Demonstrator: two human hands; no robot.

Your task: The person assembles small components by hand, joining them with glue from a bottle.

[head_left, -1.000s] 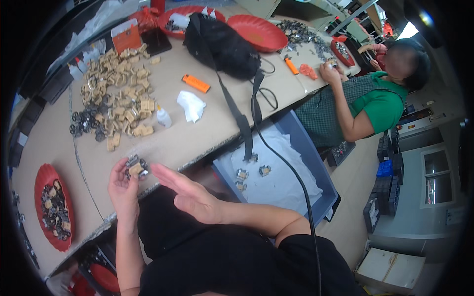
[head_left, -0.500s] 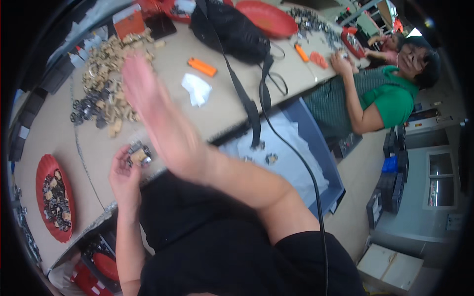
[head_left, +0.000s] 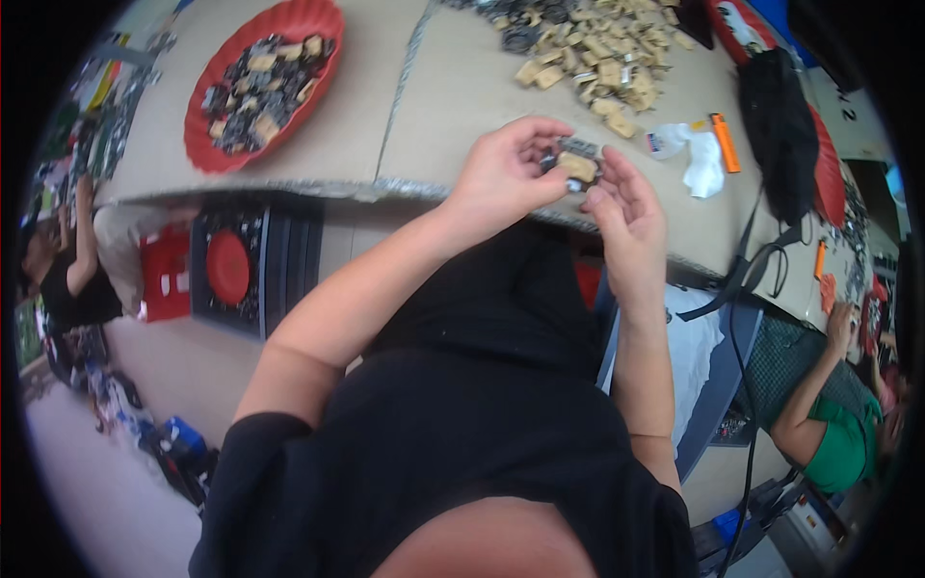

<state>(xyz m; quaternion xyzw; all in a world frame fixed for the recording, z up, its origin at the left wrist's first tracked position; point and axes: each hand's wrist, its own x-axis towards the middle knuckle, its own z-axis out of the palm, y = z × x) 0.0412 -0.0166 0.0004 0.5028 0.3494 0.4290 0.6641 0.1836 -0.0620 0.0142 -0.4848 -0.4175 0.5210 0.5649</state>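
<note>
My left hand [head_left: 511, 175] pinches a small block-like part [head_left: 578, 168], tan in the middle with dark and metallic pieces around it, just above the table's near edge. From the other side my right hand [head_left: 631, 212] closes its thumb and fingertips on the same part. The fingers hide some of it, and its exact kind is too small to make out. Beyond the hands lies a heap of tan pieces [head_left: 617, 63], with dark parts [head_left: 520, 37] next to it. A red scalloped dish [head_left: 289, 17] of mixed tan and dark parts stands to the left.
Right of the hands lie a small clear bottle [head_left: 667, 141], a crumpled white paper [head_left: 705, 169], an orange-handled tool [head_left: 725, 143] and a black bag [head_left: 779, 135]. A dark cable hangs down there. Beneath sits a lined grey crate [head_left: 718, 395]. A green-sleeved co-worker [head_left: 836, 443] is at far right.
My view has swung left. My right hand, stretched over the tan heap before, has come back to the part in my left hand, and both hands now meet there.
</note>
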